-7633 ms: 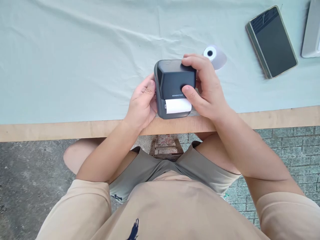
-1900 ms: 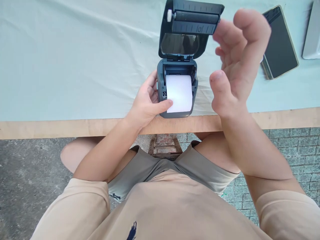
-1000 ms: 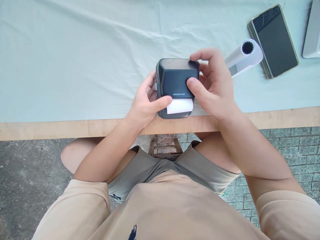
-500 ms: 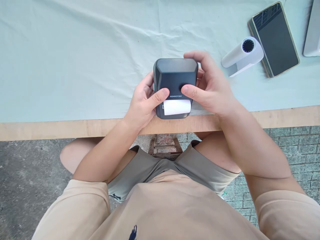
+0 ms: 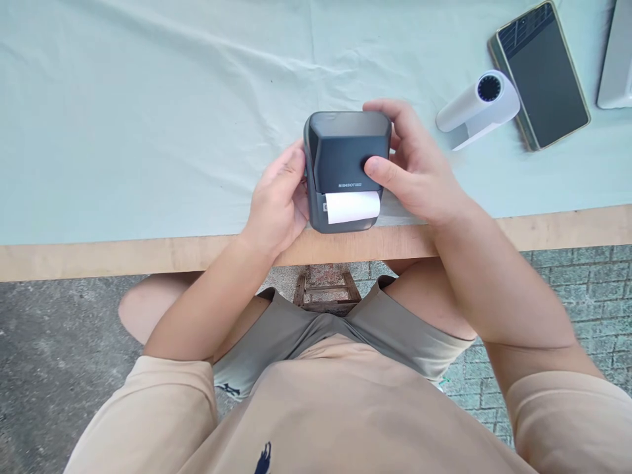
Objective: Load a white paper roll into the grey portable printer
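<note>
Left hand (image 5: 277,197) and right hand (image 5: 419,171) in a curled clasp at opposite sides of the black printer (image 5: 345,161)

head view | worn on head | looks forward, steeply down | close over shirt (image 5: 345,411), left hand (image 5: 276,203), right hand (image 5: 419,176) and bench (image 5: 123,253)

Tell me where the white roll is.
In the head view, the white roll lies on the pale cloth at upper right, between the right hand and the phone.
</note>
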Demonstrator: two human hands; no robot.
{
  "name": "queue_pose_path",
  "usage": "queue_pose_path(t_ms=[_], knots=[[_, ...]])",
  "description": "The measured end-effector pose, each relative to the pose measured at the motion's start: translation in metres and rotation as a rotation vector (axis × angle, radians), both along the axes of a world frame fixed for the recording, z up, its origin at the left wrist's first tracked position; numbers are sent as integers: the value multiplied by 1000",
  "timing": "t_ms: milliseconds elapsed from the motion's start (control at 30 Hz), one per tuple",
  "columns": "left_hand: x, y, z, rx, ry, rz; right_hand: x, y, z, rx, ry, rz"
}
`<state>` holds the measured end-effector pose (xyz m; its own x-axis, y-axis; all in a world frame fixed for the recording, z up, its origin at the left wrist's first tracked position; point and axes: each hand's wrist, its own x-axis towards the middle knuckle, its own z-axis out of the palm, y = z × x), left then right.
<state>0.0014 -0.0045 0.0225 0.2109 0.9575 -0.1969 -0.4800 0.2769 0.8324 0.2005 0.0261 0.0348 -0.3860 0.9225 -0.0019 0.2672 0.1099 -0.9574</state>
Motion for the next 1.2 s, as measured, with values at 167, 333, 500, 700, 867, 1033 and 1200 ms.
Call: queue_pose_path(t_ms=[167, 333, 500, 700, 867, 1033, 1200], knots=[[0, 2, 0, 8, 82, 26, 4, 3, 0, -47, 68, 68], [-2, 3, -1, 36, 49, 6, 16, 10, -1, -108, 96, 186], [-2, 4, -4, 17, -14, 2, 13, 4, 9, 104, -31, -90], [0, 5, -4, 5, -63, 13, -15, -9, 26, 193, 22, -345], [0, 5, -3, 7, -64, 10, -21, -8, 32, 276, -5, -388], [0, 5, -3, -1, -82, 11, -10, 0, 39, 436, -483, -12], [-2, 5, -5, 6, -43, -18, -18, 8, 54, 409, -794, 100]])
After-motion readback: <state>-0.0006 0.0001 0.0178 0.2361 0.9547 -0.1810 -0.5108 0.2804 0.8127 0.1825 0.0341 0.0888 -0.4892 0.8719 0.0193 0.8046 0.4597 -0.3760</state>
